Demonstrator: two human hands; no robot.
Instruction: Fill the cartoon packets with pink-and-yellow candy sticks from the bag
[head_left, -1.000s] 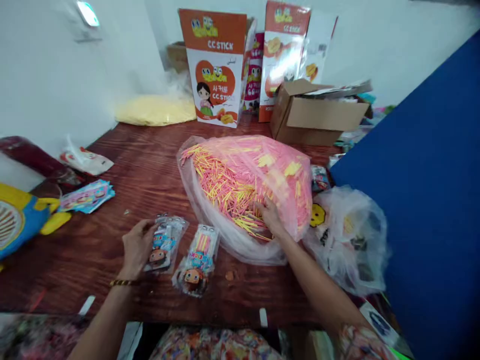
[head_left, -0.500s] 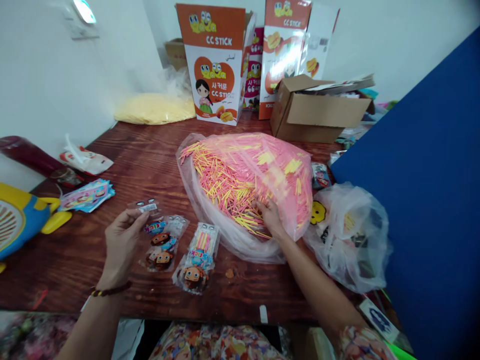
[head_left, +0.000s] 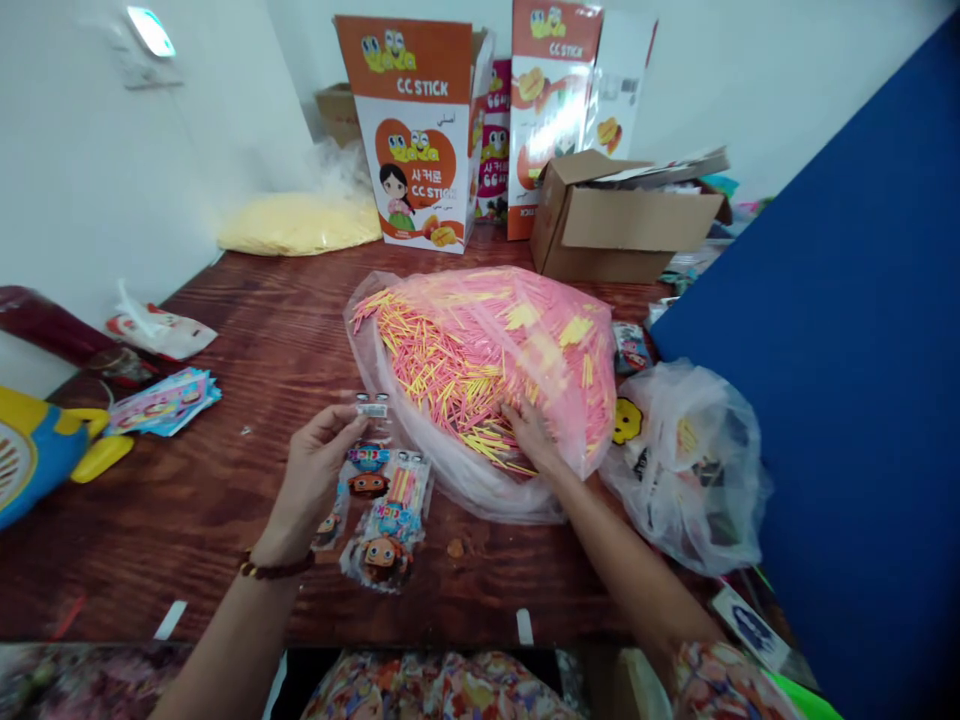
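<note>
Nearest on the wooden table (head_left: 225,480): one filled packet (head_left: 390,525), lying flat. Just left of it: left hand (head_left: 311,475), thumb and fingers pinched on the top edge of a clear packet (head_left: 367,470), held just above the tabletop. Right: right hand (head_left: 529,435) among pink and yellow sticks (head_left: 442,360) in an open plastic bag (head_left: 450,470); whether it grips cannot be told. Far side: CC STICK carton (head_left: 420,130), brown cardboard box (head_left: 630,225).

You see pink and yellow sticks (head_left: 450,370) in a clear bag (head_left: 480,492), a clear packet (head_left: 367,472) printed blue and orange, a reddish-brown wood-grain table (head_left: 262,330), orange-and-white boxes (head_left: 420,130), and a plain blue panel (head_left: 847,300).
</note>
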